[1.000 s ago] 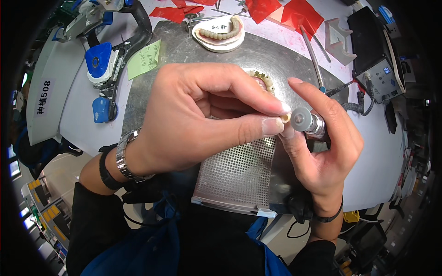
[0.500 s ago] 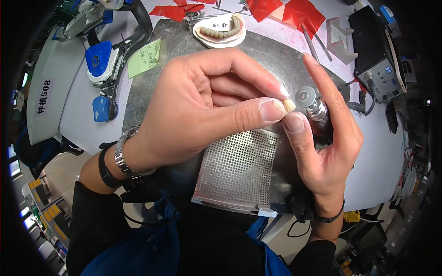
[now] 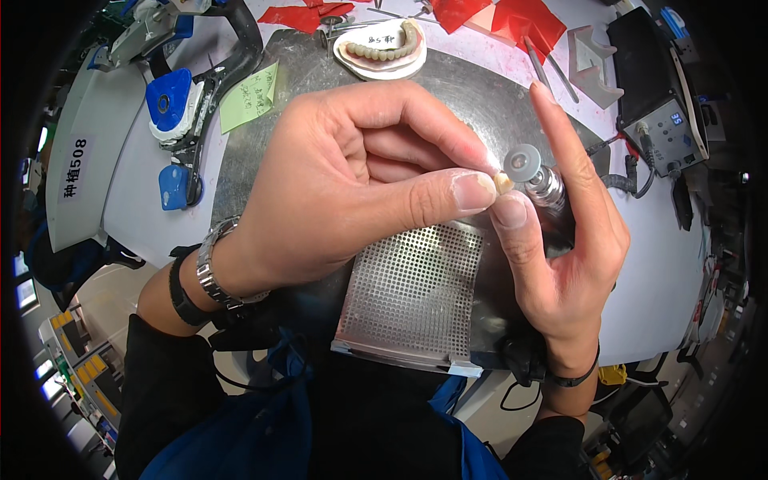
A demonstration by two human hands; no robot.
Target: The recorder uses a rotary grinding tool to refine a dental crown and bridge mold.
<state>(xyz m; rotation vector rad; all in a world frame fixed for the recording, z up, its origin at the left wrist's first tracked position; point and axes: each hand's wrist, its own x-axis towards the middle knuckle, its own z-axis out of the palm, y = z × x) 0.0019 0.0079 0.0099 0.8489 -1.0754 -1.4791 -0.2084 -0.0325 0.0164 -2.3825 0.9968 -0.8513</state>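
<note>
Between the thumb and fingertips of my left hand a small cream dental crown is pinched. My right hand holds a silver dental handpiece pointing up toward the crown; part of its body is hidden behind the hand. A grey round grinding disc sits on its tip, right beside the crown; whether the two touch I cannot tell. The right thumb rests against the left thumb tip just below the crown, and the right index finger is stretched upward.
Below the hands lies a perforated metal grille. A dental model with a row of teeth stands behind them. At left are a blue-and-black articulator and a green note; a control box stands at right.
The grinding disc and handpiece have shifted slightly left, nearer the crown. The crown is turned a little, and the control box display has changed. My left hand has barely moved.
</note>
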